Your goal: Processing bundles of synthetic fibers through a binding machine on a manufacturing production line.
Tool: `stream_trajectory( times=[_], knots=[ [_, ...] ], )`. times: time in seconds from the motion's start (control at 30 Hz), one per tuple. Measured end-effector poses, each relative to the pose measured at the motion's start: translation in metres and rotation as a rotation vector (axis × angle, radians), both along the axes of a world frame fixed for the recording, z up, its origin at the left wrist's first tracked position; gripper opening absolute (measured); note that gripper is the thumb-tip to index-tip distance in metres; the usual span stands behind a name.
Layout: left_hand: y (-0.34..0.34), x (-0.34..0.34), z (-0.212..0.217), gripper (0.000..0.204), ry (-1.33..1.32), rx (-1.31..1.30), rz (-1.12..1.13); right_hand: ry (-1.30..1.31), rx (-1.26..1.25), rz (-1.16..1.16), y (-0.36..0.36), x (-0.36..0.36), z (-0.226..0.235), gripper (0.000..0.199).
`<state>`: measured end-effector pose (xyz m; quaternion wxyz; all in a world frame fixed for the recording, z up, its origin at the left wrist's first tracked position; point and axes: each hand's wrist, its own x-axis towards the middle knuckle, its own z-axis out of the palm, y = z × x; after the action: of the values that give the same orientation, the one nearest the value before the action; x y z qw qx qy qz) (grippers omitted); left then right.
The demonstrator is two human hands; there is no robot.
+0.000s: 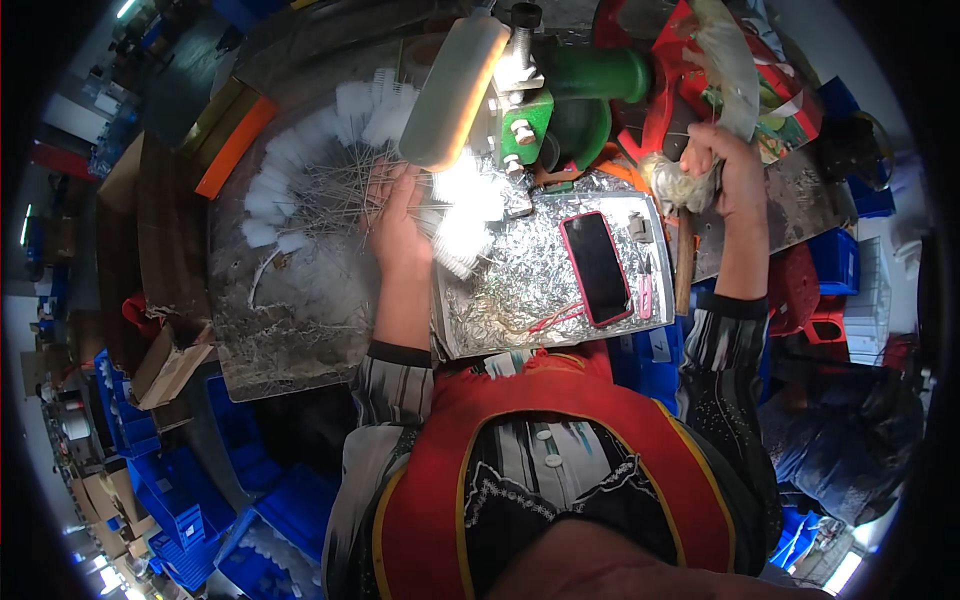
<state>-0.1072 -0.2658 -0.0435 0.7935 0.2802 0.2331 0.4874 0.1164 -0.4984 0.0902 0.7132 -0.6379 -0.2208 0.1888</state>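
Observation:
My left hand point(397, 215) reaches among thin wire stems, its fingers closed around some of them beside the bright lamp glare. A wide fan of white-bristled brushes with wire stems point(275, 195) lies around it, more brush heads showing right of the hand. My right hand point(728, 165) is curled over a handle wrapped in whitish material point(682, 185) at the right of the bench. Between the hands stands a green machine point(540, 115) with bolts on its front. An elongated lamp point(455, 95) hangs over the brushes and washes out part of them.
In front of me a shallow tray point(480, 335) of metallic scraps carries a red-rimmed phone point(597, 268) and a small pink-handled tool point(645, 290). A wooden stick point(685, 265) stands beside the tray. An orange-edged box point(235, 148) sits at the left; blue bins point(290, 510) are below left.

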Motion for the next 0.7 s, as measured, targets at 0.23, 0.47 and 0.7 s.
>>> stream_trajectory(
  times=[0.23, 0.47, 0.7],
  knots=[
    [-0.001, 0.000, 0.004, 0.033, 0.009, 0.029, 0.038, -0.165, 0.158, -0.042, 0.007, -0.008, -0.024, 0.020],
    [-0.004, 0.002, 0.026, 0.018, 0.491, -0.035, -0.126, -0.185, 0.261, 0.108, -0.004, 0.009, -0.078, 0.011],
    [0.009, -0.005, -0.008, 0.023, 0.172, -0.048, -0.111, -0.006, 0.045, -0.062, 0.005, -0.016, -0.024, 0.022]
  ],
)
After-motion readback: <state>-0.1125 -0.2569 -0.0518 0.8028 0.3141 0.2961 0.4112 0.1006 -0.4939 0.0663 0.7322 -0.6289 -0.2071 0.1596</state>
